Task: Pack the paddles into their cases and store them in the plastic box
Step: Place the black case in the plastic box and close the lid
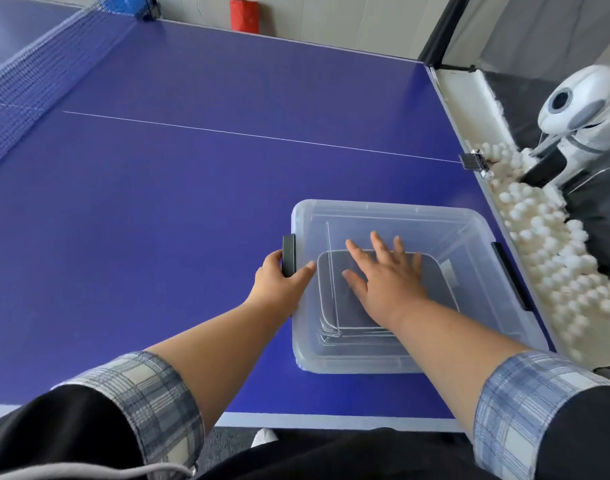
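Closing up at the end of a table-tennis session, a person leans over the plastic box, which stands near the right-hand corner of the table with its translucent lid apparently already in place. A dark case lies flat on the box floor and shows through the lid. No paddle is in sight, and it cannot be told whether a second case lies under the first. The right hand rests palm down on the middle of the lid with its fingers straight and spread, holding nothing. The left hand has its fingers curled round the black latch on the box's left side, and its thumb lies along the rim.

The step appears to be fastening the lid. It should go best if the flat hand keeps the lid pressed level while the latch is swung fully over the rim. The matching latch on the far side would then need the same, or the lid may sit crooked.

Around the box stretches the blue table, crossed by a thin white centre line, with the net at upper left. A white ball machine stands off the right edge above a trough heaped with white balls. A red object sits against the pale back wall. Plaid cuffs are pushed up both forearms.
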Action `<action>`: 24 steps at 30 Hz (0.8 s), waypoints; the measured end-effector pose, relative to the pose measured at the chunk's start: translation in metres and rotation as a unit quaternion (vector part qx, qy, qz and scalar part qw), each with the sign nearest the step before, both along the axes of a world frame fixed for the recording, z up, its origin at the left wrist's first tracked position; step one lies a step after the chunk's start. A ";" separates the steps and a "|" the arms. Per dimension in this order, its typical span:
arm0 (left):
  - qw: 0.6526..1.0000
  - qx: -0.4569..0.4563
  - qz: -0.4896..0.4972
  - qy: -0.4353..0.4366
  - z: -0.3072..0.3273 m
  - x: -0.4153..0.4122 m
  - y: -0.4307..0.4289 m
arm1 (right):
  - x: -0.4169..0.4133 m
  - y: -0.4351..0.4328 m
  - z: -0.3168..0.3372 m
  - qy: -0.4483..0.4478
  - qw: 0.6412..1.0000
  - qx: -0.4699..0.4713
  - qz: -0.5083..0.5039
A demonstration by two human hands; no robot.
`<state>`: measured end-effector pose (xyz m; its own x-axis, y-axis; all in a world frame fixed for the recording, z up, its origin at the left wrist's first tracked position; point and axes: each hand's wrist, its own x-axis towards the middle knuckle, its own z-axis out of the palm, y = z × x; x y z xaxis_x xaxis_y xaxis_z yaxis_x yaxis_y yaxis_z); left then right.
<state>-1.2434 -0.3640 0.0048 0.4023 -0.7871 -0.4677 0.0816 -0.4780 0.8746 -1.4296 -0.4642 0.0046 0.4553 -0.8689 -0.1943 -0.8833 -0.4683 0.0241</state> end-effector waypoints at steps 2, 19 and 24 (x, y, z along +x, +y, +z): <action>1.000 -0.001 -0.011 -0.004 0.002 -0.006 -0.006 | 0.000 0.000 -0.001 -0.001 1.000 0.002 0.001; 0.978 0.053 -0.082 -0.182 0.006 -0.013 -0.023 | 0.004 -0.002 -0.001 -0.004 0.999 0.037 -0.007; 0.952 0.100 -0.138 -0.253 0.021 -0.008 -0.036 | -0.004 -0.005 0.028 -0.038 0.994 0.105 -0.005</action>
<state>-1.2511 -0.4003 0.0260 0.4068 -0.8105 -0.4214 -0.4786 -0.5820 0.6574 -1.4338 -0.4694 0.0323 0.4667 -0.8176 -0.3373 -0.8837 -0.4462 -0.1411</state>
